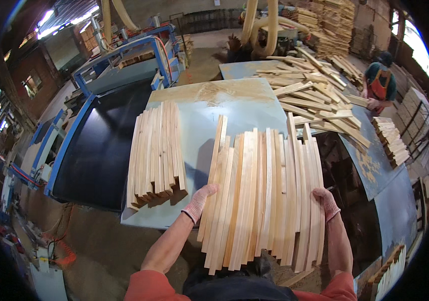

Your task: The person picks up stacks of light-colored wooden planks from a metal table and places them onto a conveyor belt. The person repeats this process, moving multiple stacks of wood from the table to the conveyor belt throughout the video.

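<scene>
Daylight pours in from a window (417, 45) at the far right, blown out to white, and strip lights (56, 22) glare near the roof on the left. The middle is evenly lit and sharp: the pale desk (224, 108) shines a little, and the stack of wooden slats (156, 150) throws a short dark shadow at its near end. The corners go black (fisheye rim), straight edges bow, and the left side sits dim.

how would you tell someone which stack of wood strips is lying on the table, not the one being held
Start at the big pale blue table in the middle. On its left side lies a stack of pale wood strips, side by side, ends toward the person. Unlike the wider fanned bundle gripped between the left hand and right hand, no hand touches it.
</scene>
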Motion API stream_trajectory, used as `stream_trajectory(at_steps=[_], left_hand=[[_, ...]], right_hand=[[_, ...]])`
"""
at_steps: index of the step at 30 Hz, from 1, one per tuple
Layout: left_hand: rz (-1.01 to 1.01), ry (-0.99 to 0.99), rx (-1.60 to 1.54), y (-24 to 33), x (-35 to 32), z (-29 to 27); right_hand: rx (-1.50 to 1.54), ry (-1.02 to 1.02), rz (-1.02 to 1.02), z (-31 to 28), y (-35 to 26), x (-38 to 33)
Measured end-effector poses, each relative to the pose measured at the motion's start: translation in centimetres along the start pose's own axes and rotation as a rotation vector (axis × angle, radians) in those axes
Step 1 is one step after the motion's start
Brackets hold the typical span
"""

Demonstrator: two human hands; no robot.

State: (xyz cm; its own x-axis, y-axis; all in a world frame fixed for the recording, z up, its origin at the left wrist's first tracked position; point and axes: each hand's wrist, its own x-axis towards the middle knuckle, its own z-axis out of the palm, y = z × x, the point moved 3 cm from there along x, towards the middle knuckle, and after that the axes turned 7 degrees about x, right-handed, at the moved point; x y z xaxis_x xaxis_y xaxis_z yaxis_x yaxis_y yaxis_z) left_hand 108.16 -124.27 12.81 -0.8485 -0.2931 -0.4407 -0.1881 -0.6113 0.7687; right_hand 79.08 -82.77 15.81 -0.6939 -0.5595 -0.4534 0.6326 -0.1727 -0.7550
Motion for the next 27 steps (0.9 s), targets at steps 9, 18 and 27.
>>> stream_trajectory(at_steps=[9, 18, 27], left_hand=[[0.115, 0.309, 0.291, 8.2, 7.3, 1.8], [0.249, 0.687, 1.409, 16.2, 10.0, 3.5], [0.480, 0.892, 1.519, 15.5, -2.5, -7.2]], right_hand=[[-0.018, -0.059, 0.091, 3.9, -5.7, 14.5], [-0.050, -0.101, 0.087, 8.8, -8.1, 24.8], [-0.131, -0.256, -0.004, 13.5, -5.0, 30.9]])
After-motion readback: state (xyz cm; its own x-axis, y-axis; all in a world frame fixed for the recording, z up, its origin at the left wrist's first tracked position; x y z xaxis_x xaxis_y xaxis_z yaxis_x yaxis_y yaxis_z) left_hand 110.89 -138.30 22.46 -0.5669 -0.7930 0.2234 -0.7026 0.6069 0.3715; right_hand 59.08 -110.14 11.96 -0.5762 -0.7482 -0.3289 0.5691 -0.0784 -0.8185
